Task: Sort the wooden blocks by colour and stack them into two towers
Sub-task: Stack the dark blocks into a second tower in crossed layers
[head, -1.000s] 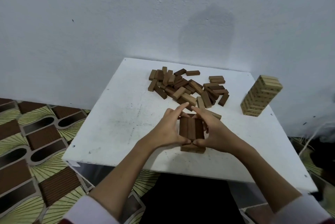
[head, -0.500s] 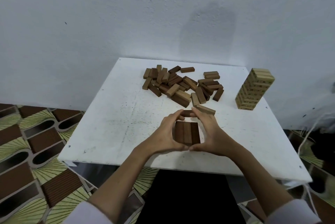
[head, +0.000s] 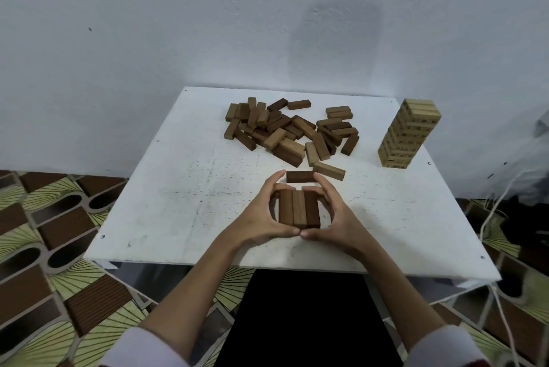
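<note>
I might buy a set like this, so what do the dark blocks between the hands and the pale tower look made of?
Dark blocks: seemingly stained wood with a matt finish; faint lengthwise grain shows. Pale tower: likely unstained light wood, with dark markings on the block sides, too small to read.

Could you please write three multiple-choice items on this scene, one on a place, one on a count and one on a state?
1. Where does the pale tower stand on the table?
A. far right
B. near left
C. centre

2. How many dark blocks form the top layer between the hands?
A. one
B. three
C. six

3. What are the left hand and right hand doing?
A. resting flat on the table
B. lifting the pale tower
C. cupping the dark stack

Answers: 1 A, it stands by the far right corner; 2 B, three lie side by side; 3 C, fingers curve round it.
</note>
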Demonstrator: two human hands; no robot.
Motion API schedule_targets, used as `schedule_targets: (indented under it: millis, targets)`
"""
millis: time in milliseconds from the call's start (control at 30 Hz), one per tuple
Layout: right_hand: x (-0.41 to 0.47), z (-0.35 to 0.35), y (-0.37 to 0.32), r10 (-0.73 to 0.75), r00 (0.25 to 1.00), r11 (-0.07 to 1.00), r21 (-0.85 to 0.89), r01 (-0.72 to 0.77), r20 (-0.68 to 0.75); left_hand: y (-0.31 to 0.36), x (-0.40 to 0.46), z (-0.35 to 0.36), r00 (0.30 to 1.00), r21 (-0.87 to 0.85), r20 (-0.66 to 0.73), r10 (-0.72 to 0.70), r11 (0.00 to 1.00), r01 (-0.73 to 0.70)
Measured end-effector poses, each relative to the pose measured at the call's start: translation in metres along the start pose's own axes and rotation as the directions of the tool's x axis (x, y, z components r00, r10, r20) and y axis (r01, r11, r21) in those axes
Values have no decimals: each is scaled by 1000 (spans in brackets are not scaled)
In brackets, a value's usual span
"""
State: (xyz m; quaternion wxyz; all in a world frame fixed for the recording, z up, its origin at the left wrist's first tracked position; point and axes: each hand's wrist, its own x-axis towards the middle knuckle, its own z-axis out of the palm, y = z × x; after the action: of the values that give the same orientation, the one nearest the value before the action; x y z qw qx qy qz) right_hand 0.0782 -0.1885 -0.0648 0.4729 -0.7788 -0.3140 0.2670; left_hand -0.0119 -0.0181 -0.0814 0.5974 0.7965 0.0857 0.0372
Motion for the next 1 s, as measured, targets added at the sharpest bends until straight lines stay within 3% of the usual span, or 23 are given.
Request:
schedule_targets:
  millis: [833,900,1000]
  targets:
    - [3,1,2,12,1000,996,85,-14,20,3,-2,0,999,-68,6,-38,997,38]
    - [2,3,2,17,999,986,164,-12,-31,8,-6,0,999,-228,-7,-38,973,36]
    - [1,11,-2,91,980,948,317,-31,-175,13,-9,7,988,-174,-148,-42,985,15]
